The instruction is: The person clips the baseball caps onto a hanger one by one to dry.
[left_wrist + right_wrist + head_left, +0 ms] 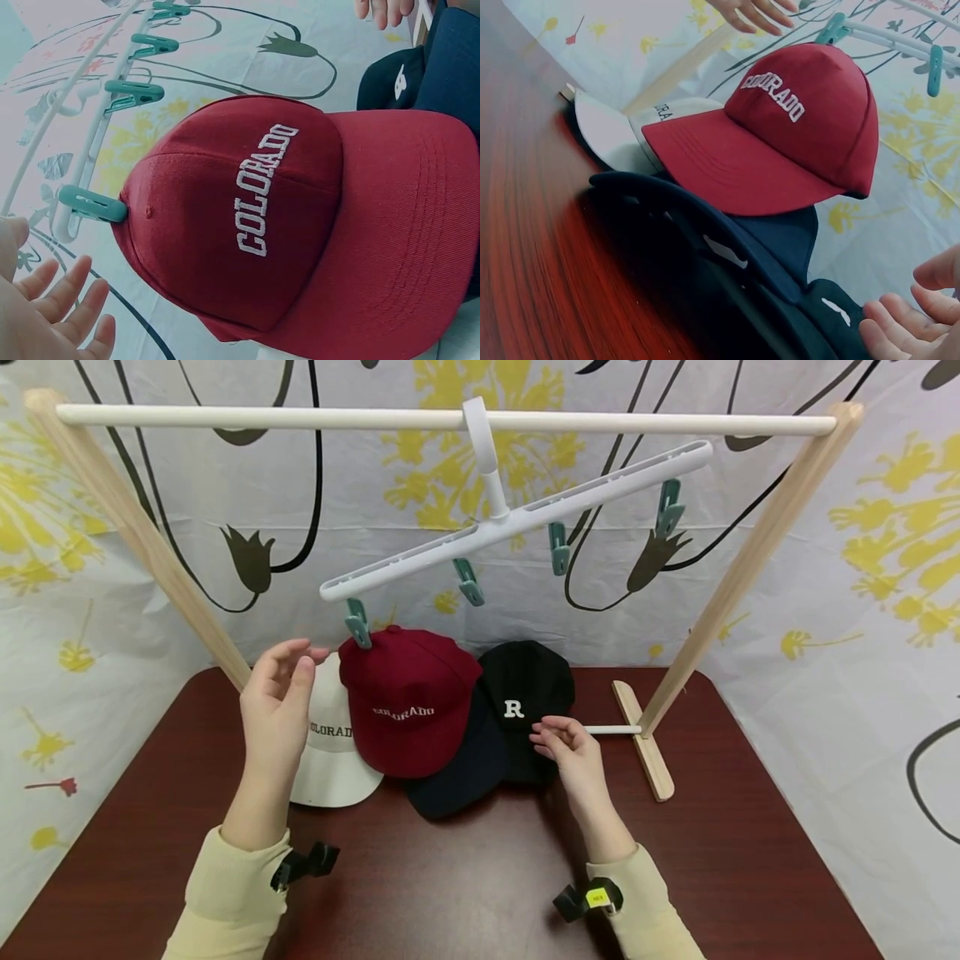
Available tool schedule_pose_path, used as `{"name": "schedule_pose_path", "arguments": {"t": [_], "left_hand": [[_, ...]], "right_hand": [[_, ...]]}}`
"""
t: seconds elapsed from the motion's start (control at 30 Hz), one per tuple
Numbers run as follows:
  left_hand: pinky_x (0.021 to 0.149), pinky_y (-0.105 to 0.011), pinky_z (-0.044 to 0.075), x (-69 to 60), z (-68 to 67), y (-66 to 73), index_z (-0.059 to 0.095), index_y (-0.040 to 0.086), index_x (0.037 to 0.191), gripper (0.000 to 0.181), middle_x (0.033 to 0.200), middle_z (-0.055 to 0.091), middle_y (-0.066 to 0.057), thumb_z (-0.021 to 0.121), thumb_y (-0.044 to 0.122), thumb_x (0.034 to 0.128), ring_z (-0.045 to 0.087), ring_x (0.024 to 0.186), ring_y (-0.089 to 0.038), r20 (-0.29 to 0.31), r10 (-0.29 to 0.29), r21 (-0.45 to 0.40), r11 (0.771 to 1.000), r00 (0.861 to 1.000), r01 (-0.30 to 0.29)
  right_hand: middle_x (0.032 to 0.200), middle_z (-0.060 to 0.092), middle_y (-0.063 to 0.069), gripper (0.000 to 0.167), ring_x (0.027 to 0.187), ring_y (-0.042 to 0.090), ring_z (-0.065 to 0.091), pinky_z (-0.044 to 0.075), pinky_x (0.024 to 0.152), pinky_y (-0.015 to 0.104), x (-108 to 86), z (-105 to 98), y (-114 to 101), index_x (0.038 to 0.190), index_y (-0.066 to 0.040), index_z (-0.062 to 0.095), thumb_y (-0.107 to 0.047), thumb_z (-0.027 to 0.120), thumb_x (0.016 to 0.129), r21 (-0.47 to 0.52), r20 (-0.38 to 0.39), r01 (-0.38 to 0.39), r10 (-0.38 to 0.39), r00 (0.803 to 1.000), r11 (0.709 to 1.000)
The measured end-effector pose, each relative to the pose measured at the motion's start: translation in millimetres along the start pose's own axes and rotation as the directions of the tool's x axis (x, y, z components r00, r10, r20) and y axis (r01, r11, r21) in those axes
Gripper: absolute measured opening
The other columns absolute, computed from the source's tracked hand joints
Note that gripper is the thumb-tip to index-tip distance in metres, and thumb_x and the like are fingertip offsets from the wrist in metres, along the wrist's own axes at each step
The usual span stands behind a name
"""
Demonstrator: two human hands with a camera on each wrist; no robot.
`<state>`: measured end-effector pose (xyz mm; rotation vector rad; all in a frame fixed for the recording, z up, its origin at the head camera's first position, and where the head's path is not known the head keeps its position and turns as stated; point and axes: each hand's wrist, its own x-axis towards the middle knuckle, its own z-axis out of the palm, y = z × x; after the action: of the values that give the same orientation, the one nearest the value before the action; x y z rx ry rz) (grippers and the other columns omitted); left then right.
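A red COLORADO cap (408, 693) hangs by its crown from the leftmost green clip (357, 623) of a tilted white hanger (517, 522). My left hand (279, 710) is raised just left of that clip, its fingers loosely bent around nothing, apart from the cap in the left wrist view. Low on the right, my right hand (573, 756) is beside the black cap (528, 685) with the white R. Its fingers are relaxed and hold nothing; whether they touch the black cap I cannot tell. Behind the red cap are a navy cap (457, 781) and a white cap (330, 768).
The hanger hooks over the white rod (262, 417) of a wooden stand, whose right leg (750, 568) ends in a foot (645, 743) on the dark red table (420, 893). Several green clips hang along the hanger. A patterned cloth (862, 635) forms the backdrop.
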<state>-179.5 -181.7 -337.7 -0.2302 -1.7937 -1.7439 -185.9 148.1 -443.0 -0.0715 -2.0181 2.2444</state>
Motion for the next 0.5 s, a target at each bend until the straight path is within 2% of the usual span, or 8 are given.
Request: {"name": "schedule_pose_path", "arguments": {"t": [0.23, 0.37, 0.5], "left_hand": [[0.090, -0.026, 0.042, -9.6, 0.8, 4.0, 0.064, -0.003, 0.108, 0.016, 0.093, 0.068, -0.005, 0.059, 0.003, 0.0944, 0.060, 0.097, -0.019, -0.050, 0.045, -0.061, 0.997, 0.998, -0.048], [0.090, -0.026, 0.043, -17.2, 2.9, 4.6, 0.062, -0.011, 0.106, 0.017, 0.091, 0.068, -0.006, 0.058, 0.000, 0.0940, 0.061, 0.093, -0.019, -0.028, 0.074, -0.099, 0.992, 0.997, -0.077], [0.088, -0.027, 0.046, -25.9, 5.8, 5.6, 0.059, -0.016, 0.104, 0.017, 0.089, 0.068, -0.006, 0.055, -0.003, 0.0945, 0.063, 0.086, -0.019, 0.026, 0.108, -0.111, 0.988, 0.994, -0.104]], "right_hand": [[0.113, 0.059, 0.031, 0.025, 0.088, 0.016, 0.066, 0.053, 0.082, 0.032, -0.3, -9.0, -0.7, 0.119, 0.015, 0.049, 0.003, 0.051, 0.096, -0.019, -0.014, -0.009, 0.008, 1.000, 1.000], [0.111, 0.060, 0.030, 0.025, 0.087, 0.016, 0.067, 0.053, 0.082, 0.032, -1.2, -15.0, 1.0, 0.118, 0.015, 0.049, 0.003, 0.052, 0.096, -0.028, -0.027, -0.015, 0.014, 1.000, 0.999], [0.109, 0.061, 0.028, 0.025, 0.085, 0.014, 0.067, 0.053, 0.082, 0.033, -3.3, -21.6, 2.5, 0.118, 0.015, 0.049, 0.003, 0.052, 0.096, -0.043, -0.046, -0.025, 0.023, 0.999, 0.999]]}}
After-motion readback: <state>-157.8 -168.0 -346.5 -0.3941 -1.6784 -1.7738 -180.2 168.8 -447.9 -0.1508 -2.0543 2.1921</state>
